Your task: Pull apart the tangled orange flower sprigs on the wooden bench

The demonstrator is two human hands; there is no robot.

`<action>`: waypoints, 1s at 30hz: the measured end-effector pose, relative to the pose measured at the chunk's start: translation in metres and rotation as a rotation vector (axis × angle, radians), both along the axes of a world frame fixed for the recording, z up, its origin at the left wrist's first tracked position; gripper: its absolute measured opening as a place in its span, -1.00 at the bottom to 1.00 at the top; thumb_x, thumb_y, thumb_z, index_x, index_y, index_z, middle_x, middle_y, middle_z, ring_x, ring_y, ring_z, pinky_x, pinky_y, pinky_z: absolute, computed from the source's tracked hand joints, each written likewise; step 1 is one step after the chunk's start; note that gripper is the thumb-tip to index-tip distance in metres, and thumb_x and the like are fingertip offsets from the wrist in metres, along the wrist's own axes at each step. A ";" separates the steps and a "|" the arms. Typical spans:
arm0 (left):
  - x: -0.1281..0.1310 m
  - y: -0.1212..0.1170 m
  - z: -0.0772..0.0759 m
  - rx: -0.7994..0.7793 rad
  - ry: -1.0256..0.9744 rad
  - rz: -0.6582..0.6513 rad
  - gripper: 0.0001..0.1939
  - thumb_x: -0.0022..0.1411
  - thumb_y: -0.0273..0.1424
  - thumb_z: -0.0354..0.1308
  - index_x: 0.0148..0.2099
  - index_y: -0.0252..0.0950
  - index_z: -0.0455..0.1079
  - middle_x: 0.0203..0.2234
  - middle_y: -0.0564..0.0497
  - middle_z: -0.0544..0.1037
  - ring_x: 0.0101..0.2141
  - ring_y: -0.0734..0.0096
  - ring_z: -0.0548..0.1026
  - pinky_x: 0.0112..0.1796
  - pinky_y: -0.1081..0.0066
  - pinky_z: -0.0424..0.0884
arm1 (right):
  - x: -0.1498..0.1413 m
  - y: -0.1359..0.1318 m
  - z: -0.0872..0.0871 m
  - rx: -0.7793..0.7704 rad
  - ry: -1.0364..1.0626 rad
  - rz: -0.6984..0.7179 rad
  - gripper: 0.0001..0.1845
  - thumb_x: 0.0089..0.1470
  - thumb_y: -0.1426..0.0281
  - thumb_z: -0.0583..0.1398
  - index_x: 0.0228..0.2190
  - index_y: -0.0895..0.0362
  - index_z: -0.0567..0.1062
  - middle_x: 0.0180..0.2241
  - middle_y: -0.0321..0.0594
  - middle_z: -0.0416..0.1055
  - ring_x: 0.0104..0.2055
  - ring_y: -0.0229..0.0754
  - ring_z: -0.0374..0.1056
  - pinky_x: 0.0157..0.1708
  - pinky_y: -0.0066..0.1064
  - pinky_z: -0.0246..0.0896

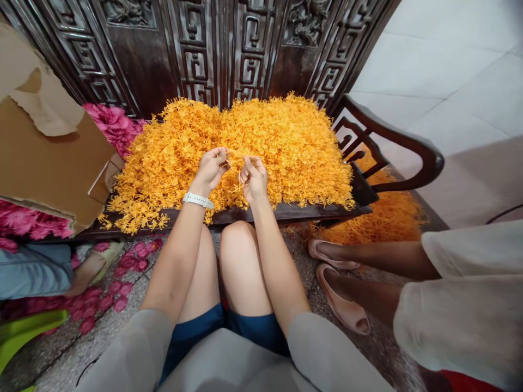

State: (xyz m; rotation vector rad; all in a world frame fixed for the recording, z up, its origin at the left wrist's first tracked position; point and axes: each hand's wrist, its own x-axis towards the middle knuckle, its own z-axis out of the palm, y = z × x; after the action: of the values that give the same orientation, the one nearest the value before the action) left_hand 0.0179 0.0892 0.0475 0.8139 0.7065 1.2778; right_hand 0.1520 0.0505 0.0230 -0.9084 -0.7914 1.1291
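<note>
A deep heap of small spidery orange flowers (286,147) covers the seat of a dark wooden bench (229,215). My left hand (210,169) and my right hand (253,178) hover close together over the heap's front middle. Their fingertips pinch a thin orange sprig (236,175) from both sides. The sprig is partly hidden by my fingers, and its exact shape is too fine to tell. A white watch band (198,200) circles my left wrist. My knees lie just below the bench's front edge.
Behind the heap rises a carved dark wood bench back (196,54), and a curved armrest (408,147) stands to the right. Torn cardboard (49,158) and pink flowers (114,128) lie left. Another person's sandalled feet (339,288) are right, and a denim-clad leg (35,269) is left.
</note>
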 end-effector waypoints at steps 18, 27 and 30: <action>0.017 -0.022 0.006 0.019 0.033 -0.283 -0.44 0.52 0.16 0.07 -0.02 -0.17 0.68 -0.22 -0.14 0.71 -0.22 0.24 0.66 -0.23 0.33 0.59 | 0.024 -0.003 -0.008 0.168 -1.053 -0.156 -0.64 0.52 0.28 0.11 0.22 0.00 0.54 0.28 -0.06 0.53 0.34 0.05 0.43 0.44 -0.05 0.27; -0.019 0.000 0.000 -0.165 0.098 -0.045 -0.46 0.62 -0.24 -0.05 -0.38 -0.10 0.62 -0.57 0.24 0.63 -0.53 0.62 0.42 -0.50 0.63 0.43 | 0.085 -0.054 0.092 0.535 -1.885 0.062 -0.74 0.41 0.17 0.33 -0.17 0.12 0.64 -0.41 -0.41 0.56 -0.40 -0.41 0.42 -0.47 -0.66 0.35; -0.019 -0.001 0.000 -0.193 0.089 -0.071 -0.49 0.59 -0.21 -0.02 -0.37 -0.11 0.62 -0.58 0.22 0.61 -0.54 0.64 0.41 -0.51 0.65 0.42 | 0.154 -0.055 0.134 0.282 -2.653 -0.214 -0.75 0.44 0.24 0.26 -0.19 0.14 0.67 -0.43 -0.32 0.53 -0.41 -0.33 0.44 -0.64 -0.61 0.31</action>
State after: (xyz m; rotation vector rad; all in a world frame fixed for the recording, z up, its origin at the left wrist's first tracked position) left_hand -0.0010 0.0882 0.0470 0.7348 0.8515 1.0966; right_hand 0.3057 -0.0041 0.1568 -1.8035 -2.5426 -1.2215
